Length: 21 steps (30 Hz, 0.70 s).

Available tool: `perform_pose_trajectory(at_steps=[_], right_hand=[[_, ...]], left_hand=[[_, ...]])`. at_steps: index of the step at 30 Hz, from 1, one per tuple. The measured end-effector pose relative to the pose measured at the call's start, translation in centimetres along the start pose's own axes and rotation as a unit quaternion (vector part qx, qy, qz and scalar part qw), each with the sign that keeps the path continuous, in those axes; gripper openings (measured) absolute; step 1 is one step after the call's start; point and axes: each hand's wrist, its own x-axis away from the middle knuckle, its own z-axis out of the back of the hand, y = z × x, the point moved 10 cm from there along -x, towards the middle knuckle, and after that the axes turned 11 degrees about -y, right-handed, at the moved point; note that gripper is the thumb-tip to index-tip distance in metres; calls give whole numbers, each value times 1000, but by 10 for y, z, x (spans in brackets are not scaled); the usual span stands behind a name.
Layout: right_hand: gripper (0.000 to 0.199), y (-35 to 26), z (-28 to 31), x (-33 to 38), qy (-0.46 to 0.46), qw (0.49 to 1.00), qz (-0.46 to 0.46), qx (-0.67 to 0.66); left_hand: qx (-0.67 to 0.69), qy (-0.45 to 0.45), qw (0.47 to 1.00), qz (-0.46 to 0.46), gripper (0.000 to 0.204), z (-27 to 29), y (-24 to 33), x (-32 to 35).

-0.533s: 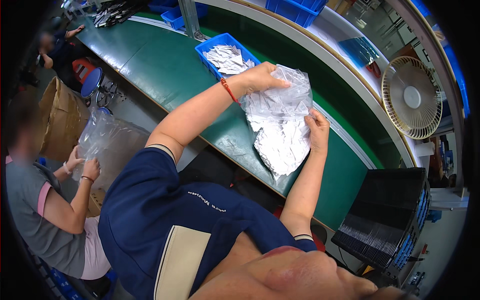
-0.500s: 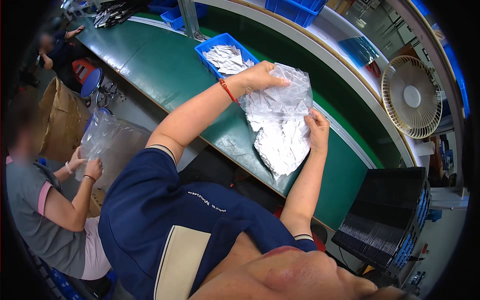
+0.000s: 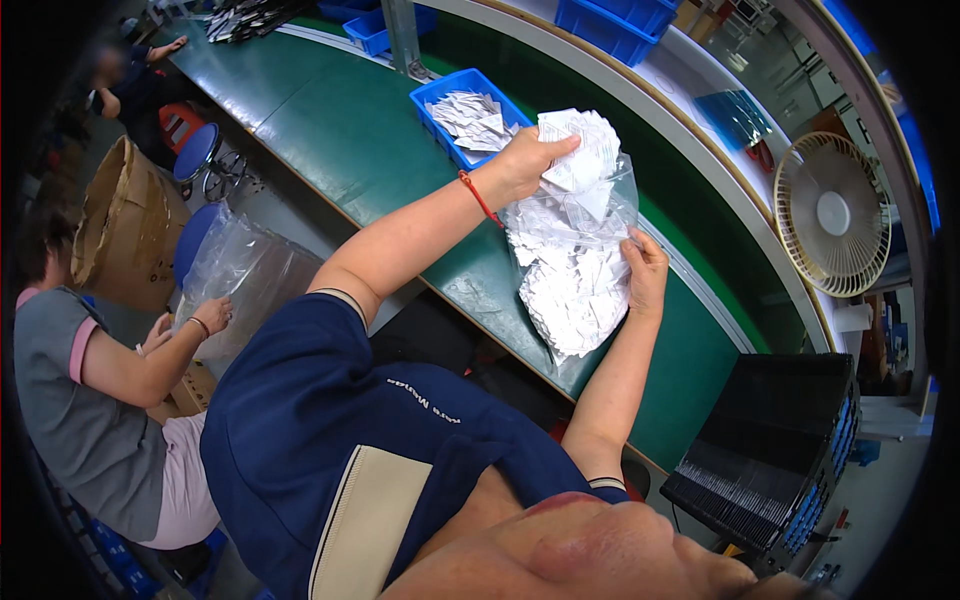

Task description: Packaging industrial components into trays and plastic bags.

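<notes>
White paper slips [image 3: 572,300] are already packed in a clear plastic bag [image 3: 625,190] above the worktop [image 3: 310,110], pinched by the right hand [image 3: 648,272]; a bunch [image 3: 590,150] is clasped at its mouth by the left hand [image 3: 525,162], others are left in the far blue bin [image 3: 437,130].

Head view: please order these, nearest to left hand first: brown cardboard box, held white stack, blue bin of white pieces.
From the left hand:
1. White stack: in its grasp.
2. Blue bin of white pieces: upper left.
3. Brown cardboard box: far to the left.
</notes>
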Motion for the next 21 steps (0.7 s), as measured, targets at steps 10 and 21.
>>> perform_pose_trajectory(at_steps=[10, 21], right_hand=[[26, 6, 1, -2, -3, 1000, -3, -4], [25, 3, -3, -1, -5, 1000, -7, -11]], left_hand=[[118, 233, 965, -28, 27, 127, 66, 8], [-87, 279, 943, 158, 31, 151, 78, 15]])
